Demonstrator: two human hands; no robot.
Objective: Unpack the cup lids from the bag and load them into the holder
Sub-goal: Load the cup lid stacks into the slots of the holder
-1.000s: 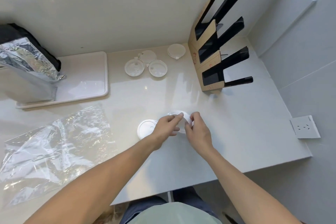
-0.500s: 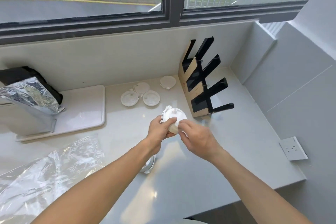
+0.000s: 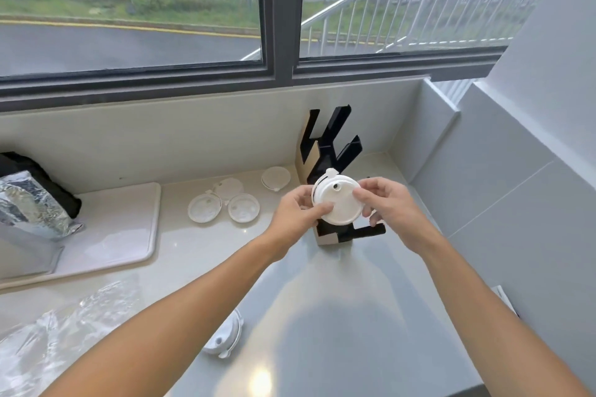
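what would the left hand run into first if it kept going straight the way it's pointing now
Most likely the black holder: the left hand, gripping the white lid together with the right hand, points at it. Depth is unclear.

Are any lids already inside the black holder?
No, the holder shows only bare black slots, while one lid is held in front of it by the left hand and right hand.

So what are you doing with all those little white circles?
Those are cup lids. A person holds one white lid between the left hand and right hand, right in front of the black slotted holder. No lid shows in the slots that can be seen. Four more lids lie on the counter near the wall, another sits near the left forearm, and the clear bag lies flat at the left.
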